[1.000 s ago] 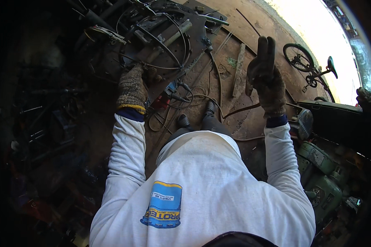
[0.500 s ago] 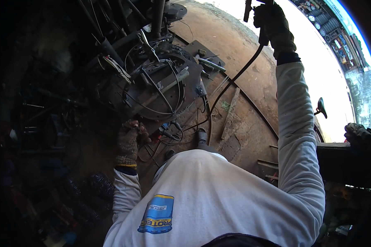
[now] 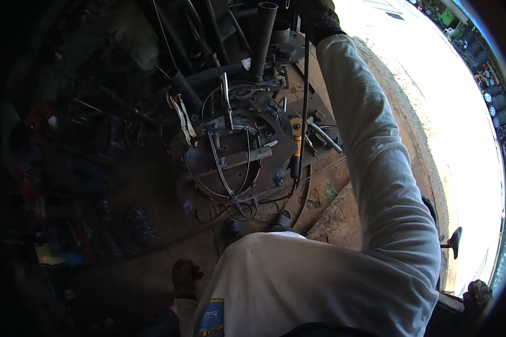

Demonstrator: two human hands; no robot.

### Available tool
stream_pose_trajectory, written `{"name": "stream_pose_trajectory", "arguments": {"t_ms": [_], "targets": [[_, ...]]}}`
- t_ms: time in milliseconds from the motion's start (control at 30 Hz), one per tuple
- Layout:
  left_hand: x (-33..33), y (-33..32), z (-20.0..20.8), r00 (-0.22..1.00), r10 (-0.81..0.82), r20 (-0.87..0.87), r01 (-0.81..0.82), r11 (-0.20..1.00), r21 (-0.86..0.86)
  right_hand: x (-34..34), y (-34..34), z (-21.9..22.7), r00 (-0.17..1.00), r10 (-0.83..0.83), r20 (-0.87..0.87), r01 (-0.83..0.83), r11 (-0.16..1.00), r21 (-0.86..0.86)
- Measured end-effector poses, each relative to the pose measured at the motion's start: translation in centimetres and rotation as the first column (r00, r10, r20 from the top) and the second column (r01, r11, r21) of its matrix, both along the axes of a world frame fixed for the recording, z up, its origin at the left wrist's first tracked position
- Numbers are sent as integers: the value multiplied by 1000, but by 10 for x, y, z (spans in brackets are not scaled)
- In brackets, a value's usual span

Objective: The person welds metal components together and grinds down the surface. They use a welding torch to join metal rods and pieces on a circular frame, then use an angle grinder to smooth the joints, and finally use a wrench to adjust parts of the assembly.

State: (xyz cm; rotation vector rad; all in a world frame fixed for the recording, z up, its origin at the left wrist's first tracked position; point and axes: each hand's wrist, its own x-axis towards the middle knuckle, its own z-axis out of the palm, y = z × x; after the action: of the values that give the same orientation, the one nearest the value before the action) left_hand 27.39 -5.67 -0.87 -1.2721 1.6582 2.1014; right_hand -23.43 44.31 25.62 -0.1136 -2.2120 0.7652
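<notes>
Gloved, my right hand is raised at the top edge, partly cut off. It is closed on a black-handled tool mostly out of view; the tool's black cable hangs past the metalwork. In shadow beside my body, my gloved left hand has curled fingers, with nothing visible in them. Ahead is a dark steel assembly with curved rods and flat plates. One pair of locking pliers is at its left; another pair of locking pliers stands near its middle. A yellow-and-black power tool rests at its right side.
Upright steel pipes rise behind the assembly. A hammer-like tool lies beside the power tool. Loose cables run near my feet. Dark clutter fills the left, and a small dark mirror-shaped part stands at the right.
My left hand has come away from the assembly's near edge, back beside my body. My right hand has shifted left and up in the picture, and its cable hangs straighter. The view has shifted.
</notes>
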Motion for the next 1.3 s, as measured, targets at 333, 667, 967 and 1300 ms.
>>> {"name": "stream_pose_trajectory", "arguments": {"t_ms": [333, 667, 967, 1300], "targets": [[23, 30, -41, 990, 66, 125, -78, 993, 90, -93, 38, -43, 963, -5, -271, 233, 526, 818], [24, 6, -98, 936, 233, 265, -321, 874, 364, 11, 45, -119, 990, 140, -11, -137, 983, 125], [32, -28, -138, 684, 565, 462, -729, 502, 466, 193, 84, -503, 465, 113, 878, 443, 829, -341], [31, -32, -146, 544, 660, 518, -834, 355, 423, 273, -3, -467, 376, 37, 926, 286, 946, -154]]}}
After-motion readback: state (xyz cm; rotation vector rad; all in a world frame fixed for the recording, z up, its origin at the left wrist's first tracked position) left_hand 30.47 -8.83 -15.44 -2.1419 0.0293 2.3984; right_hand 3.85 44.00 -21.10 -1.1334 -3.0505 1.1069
